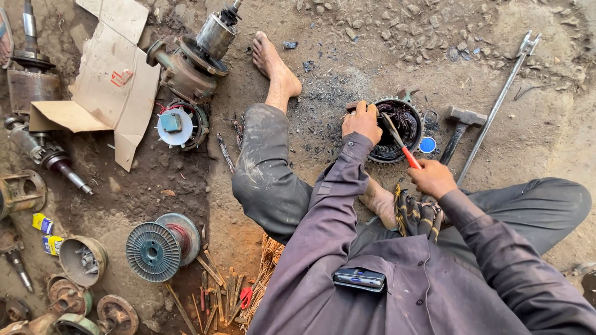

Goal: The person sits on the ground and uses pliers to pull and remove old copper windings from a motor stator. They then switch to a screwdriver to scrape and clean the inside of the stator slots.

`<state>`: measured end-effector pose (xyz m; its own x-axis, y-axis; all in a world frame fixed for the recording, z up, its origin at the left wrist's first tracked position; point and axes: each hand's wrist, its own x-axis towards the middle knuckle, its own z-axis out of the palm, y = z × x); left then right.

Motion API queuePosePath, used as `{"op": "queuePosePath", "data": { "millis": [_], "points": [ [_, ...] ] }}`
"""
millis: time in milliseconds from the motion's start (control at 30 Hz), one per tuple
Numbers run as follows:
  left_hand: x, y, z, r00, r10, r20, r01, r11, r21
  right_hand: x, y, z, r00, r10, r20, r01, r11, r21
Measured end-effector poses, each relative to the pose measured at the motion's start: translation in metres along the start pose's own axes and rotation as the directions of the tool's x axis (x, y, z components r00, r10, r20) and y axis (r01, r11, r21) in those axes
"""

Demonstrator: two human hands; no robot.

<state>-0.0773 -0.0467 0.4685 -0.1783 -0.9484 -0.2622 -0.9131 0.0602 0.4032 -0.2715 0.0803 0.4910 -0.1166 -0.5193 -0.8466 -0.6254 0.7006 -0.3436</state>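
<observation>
Left hand [361, 122] clamps the near-left rim of the motor stator [397, 130] on the dirt. Right hand [433, 178], fingers wrapped round the red-handled screwdriver [400, 144], angles its shaft up-left into the windings, tip just beside the left hand.

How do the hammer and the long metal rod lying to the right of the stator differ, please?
The hammer is short with a blocky head and dark handle; the rod is much longer, thin, bare grey metal, with a forked end. The hammer lies right beside the stator held by the left hand; the rod lies farther out. Both rest untouched on the dirt, slanting the same way.
</observation>
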Motion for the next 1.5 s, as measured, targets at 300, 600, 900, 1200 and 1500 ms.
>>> {"op": "queuePosePath", "data": {
  "millis": [300, 600, 900, 1200, 1500],
  "points": [
    [0.003, -0.001, -0.004, 0.999, -0.010, 0.038, 0.009, 0.999, 0.035, 0.012, 0.004, -0.009, 0.996, -0.079, 0.037, 0.082, 0.994, -0.071],
    [0.003, -0.005, -0.003, 0.998, -0.020, 0.059, 0.018, 0.999, 0.033, 0.036, 0.012, -0.011, 0.980, 0.037, 0.198, -0.011, 0.991, -0.131],
    [0.002, -0.006, -0.001, 0.998, -0.025, 0.050, 0.024, 0.999, 0.026, 0.036, 0.012, -0.005, 0.961, 0.117, 0.251, -0.160, 0.974, 0.160],
    [0.001, -0.008, -0.004, 0.998, -0.028, 0.064, 0.027, 1.000, 0.014, 0.021, 0.004, -0.003, 0.996, 0.017, 0.087, -0.002, 0.985, -0.175],
    [0.001, -0.007, -0.005, 0.997, -0.033, 0.076, 0.032, 0.999, 0.015, 0.024, 0.010, -0.001, 0.997, 0.020, 0.079, -0.015, 0.997, -0.070]
  ]
}}
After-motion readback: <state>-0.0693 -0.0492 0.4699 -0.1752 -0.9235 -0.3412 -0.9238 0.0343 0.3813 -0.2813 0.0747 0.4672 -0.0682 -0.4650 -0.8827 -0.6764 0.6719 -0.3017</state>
